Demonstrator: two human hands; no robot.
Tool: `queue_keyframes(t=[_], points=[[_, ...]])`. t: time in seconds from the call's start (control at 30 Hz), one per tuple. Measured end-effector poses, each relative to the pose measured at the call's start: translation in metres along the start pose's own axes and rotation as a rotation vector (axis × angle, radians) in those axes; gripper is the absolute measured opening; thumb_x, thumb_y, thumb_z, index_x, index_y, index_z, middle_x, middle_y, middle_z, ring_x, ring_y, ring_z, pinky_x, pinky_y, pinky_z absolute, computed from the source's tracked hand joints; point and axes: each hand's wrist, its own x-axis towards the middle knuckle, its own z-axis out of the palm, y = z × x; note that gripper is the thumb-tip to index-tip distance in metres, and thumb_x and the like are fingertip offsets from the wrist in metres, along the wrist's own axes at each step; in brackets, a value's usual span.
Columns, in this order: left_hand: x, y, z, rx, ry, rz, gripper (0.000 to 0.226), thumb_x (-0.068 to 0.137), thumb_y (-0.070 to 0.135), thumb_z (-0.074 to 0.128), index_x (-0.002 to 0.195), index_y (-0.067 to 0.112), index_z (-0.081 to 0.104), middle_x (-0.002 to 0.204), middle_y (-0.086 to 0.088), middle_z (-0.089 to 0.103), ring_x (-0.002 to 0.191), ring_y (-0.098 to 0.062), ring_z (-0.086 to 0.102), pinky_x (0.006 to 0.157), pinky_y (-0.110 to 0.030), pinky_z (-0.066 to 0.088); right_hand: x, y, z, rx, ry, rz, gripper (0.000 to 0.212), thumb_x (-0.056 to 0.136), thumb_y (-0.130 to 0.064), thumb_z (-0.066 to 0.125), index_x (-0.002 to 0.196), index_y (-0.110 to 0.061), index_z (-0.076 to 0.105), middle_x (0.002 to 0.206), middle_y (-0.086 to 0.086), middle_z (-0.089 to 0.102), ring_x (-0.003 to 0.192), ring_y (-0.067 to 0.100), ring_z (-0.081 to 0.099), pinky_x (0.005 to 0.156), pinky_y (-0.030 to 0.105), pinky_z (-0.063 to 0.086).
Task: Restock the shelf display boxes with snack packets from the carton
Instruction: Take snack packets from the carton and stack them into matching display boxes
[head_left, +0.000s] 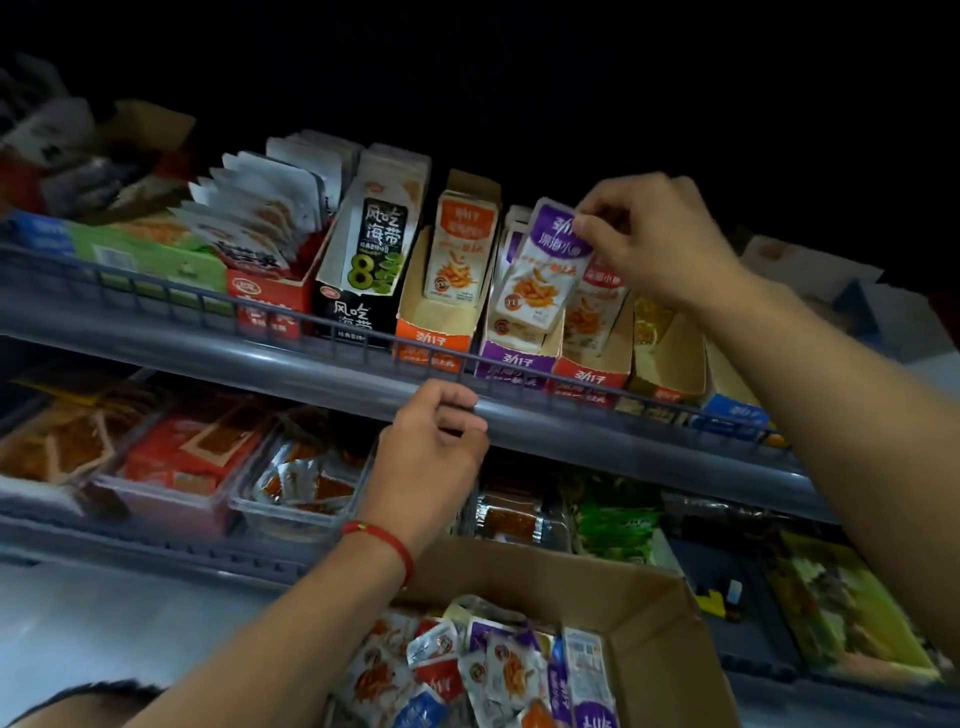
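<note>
The step in hand is placing: the right hand (652, 236) pinches a purple-topped white foil snack packet (540, 267) by its top corner, fingers clamped, over the purple cardboard display box (511, 358) on the grey shelf (322, 358). Next it likely needs lowering upright. The left hand (434, 441) curls over the shelf's edge, above the brown carton (649, 618).

A grey shelf (322, 358) with a wire rail carries a row of display boxes (434, 332).
</note>
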Motion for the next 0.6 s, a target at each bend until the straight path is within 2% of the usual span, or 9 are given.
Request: queue_keyframes(t=[0.1, 0.23, 0.4, 0.6], points=[[0.001, 0.004, 0.0, -0.024, -0.001, -0.02, 0.026, 0.09, 0.005, 0.065, 0.1, 0.028, 0.061, 0.09, -0.001, 0.07, 0.08, -0.024, 0.071, 0.074, -0.05, 0.061, 0.004, -0.004, 0.018, -0.079, -0.036, 0.001, 0.022, 0.102, -0.037, 0.056, 0.118, -0.025, 0.066, 0.115, 0.001, 0.07, 0.105, 0.02, 0.065, 0.083, 0.045, 0.058], [0.001, 0.007, -0.002, -0.041, -0.01, -0.032, 0.026, 0.09, 0.004, 0.064, 0.101, 0.028, 0.06, 0.093, -0.001, 0.07, 0.08, -0.023, 0.071, 0.076, -0.047, 0.062, 0.001, -0.007, 0.033, -0.153, -0.059, -0.014, 0.024, 0.102, -0.036, 0.057, 0.119, -0.021, 0.067, 0.116, 0.005, 0.07, 0.106, 0.025, 0.066, 0.081, 0.046, 0.058], [0.0, 0.008, -0.003, -0.035, -0.022, -0.036, 0.027, 0.09, 0.005, 0.065, 0.102, 0.029, 0.06, 0.093, 0.002, 0.07, 0.082, -0.021, 0.071, 0.078, -0.046, 0.062, 0.004, 0.0, 0.043, -0.183, -0.019, 0.014, 0.031, 0.1, -0.036, 0.06, 0.124, -0.018, 0.066, 0.122, 0.006, 0.066, 0.11, 0.025, 0.063, 0.081, 0.04, 0.053], [-0.001, 0.007, -0.002, -0.023, -0.029, -0.04, 0.028, 0.09, 0.006, 0.065, 0.102, 0.03, 0.059, 0.091, 0.004, 0.07, 0.08, -0.019, 0.071, 0.077, -0.046, 0.062, 0.011, 0.005, 0.055, -0.138, 0.021, 0.081, 0.039, 0.094, -0.037, 0.069, 0.13, -0.023, 0.062, 0.128, 0.007, 0.06, 0.116, 0.024, 0.059, 0.088, 0.045, 0.056]])
